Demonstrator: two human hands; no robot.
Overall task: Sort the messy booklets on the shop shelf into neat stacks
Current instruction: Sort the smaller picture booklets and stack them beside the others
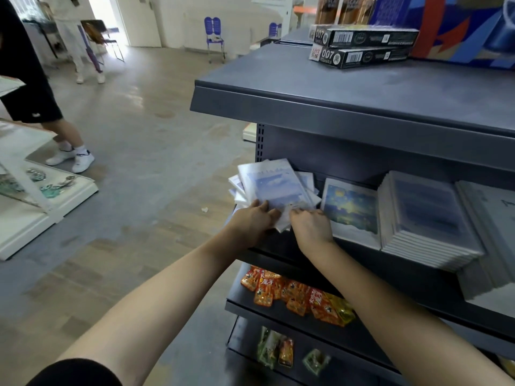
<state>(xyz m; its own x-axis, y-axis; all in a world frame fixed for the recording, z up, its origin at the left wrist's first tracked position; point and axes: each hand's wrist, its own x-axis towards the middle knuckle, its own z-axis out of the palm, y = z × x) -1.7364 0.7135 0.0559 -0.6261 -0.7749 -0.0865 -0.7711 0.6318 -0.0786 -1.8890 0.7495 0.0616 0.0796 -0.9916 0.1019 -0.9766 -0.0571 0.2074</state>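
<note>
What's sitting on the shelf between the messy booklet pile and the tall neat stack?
A flat blue-and-yellow booklet, touching neither hand, shown in the head view.

Two black 007 boxes [365, 45] stacked upper right; orange snack packets [292, 296] lower centre, green packets [269, 348] below; blue chair [214, 34] top centre; white sneakers [82, 161] left.
</note>
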